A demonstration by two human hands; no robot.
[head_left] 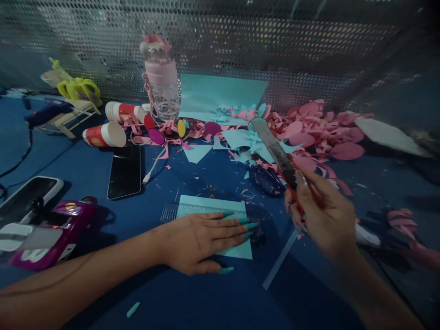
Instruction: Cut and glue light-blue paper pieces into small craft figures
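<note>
Perforated metal mesh (309,41) backs a blue bench (213,302) strewn with paper craft. One large light-blue sheet (220,94) leans against the mesh. One heap of pink paper discs and curled strips (319,130) spreads on the right side of the bench, its far side lost in shadow. Two phones lie at left: one dark, glossy slab (125,172) lying flat and a second (29,195) cut off by the frame edge. One purple plastic device (51,233) sits near it, too blurred to identify. One clear water bottle (161,82) with a pink band stands upright. Two paper cups (105,135) lie on their sides. One pair of dark scissors (266,178) lies half hidden among scraps.

One light-blue card (209,208) lies flat near the front of the bench, with one transparent ruler (170,211) across its top edge. The left hand (199,240) is spread open, palm down, pressing on card and ruler. The right hand (325,215), well apart, is closed around a red-handled cutter (282,158) whose long metal blade points away; motion blur smears its outline. One thin pale strip (280,259) lies below it.
</note>
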